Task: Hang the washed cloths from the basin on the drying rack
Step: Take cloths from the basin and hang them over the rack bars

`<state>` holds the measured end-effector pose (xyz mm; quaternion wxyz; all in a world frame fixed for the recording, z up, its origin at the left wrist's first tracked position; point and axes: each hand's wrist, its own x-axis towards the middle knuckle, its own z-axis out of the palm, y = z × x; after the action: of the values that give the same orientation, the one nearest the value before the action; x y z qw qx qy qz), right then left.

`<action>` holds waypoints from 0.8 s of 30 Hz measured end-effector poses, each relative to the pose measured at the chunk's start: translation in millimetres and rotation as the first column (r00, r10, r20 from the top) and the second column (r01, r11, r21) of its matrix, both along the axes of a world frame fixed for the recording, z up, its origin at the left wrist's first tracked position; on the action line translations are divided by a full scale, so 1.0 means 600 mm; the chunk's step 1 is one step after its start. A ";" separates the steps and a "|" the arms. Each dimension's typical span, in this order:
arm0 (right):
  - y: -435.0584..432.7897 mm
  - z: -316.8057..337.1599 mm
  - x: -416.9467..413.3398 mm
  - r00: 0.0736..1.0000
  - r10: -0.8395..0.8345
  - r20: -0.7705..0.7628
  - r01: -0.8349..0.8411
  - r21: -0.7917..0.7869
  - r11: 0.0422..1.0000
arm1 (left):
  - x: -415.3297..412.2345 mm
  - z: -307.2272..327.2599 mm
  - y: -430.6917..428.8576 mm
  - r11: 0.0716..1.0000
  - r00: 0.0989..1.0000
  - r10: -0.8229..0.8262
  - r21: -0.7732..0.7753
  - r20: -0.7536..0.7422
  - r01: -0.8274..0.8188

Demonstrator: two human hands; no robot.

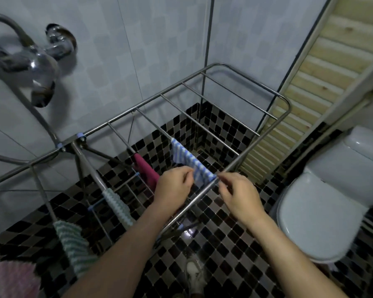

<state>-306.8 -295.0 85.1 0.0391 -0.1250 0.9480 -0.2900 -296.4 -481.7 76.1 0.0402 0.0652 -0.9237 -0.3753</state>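
Note:
A blue-and-white striped cloth point(186, 160) hangs over a bar of the steel drying rack point(241, 100). My left hand point(172, 188) pinches its near left edge. My right hand point(238, 193) pinches the near right corner by the rack's front rail. On bars further left hang a maroon cloth point(145, 168), a pale green-and-white cloth point(116, 206), a green striped cloth point(73, 244) and a pink cloth point(13, 278). No basin is in view.
A chrome shower mixer with hose point(39, 59) sticks out from the tiled wall at the left. A white toilet point(323, 203) stands to the right. A slatted wooden door point(323, 67) is behind the rack. The floor is black checkered tile point(224, 244).

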 end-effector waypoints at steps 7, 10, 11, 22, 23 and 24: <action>0.034 0.059 0.118 0.927 -0.322 0.194 0.376 -0.453 0.809 | 0.075 0.038 0.054 0.871 0.999 -0.010 0.492 0.045 -0.013; 0.065 0.085 0.163 0.843 -0.380 0.381 0.538 -0.628 0.562 | 0.094 0.046 0.093 0.696 0.983 -0.026 0.710 0.179 -0.111; 0.081 0.092 0.180 0.818 -0.398 0.416 0.574 -0.632 0.520 | 0.102 0.048 0.107 0.651 0.973 -0.056 0.747 0.222 -0.133; 0.333 0.076 0.418 0.488 -0.593 0.640 0.805 -0.592 0.024 | 0.220 0.043 0.362 0.648 0.759 -0.593 0.719 0.268 0.252; 0.362 0.068 0.449 0.443 -0.601 0.666 0.810 -0.585 -0.052 | 0.236 0.041 0.395 0.634 0.715 -0.642 0.716 0.276 0.293; 0.387 0.061 0.477 0.398 -0.601 0.694 0.808 -0.575 -0.130 | 0.249 0.036 0.426 0.617 0.673 -0.684 0.716 0.282 0.327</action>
<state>-20.6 -63.0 121.8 -0.1027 0.4384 0.5302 -0.7184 -146.8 -226.2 97.5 -0.3529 -0.1002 -0.6995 -0.6133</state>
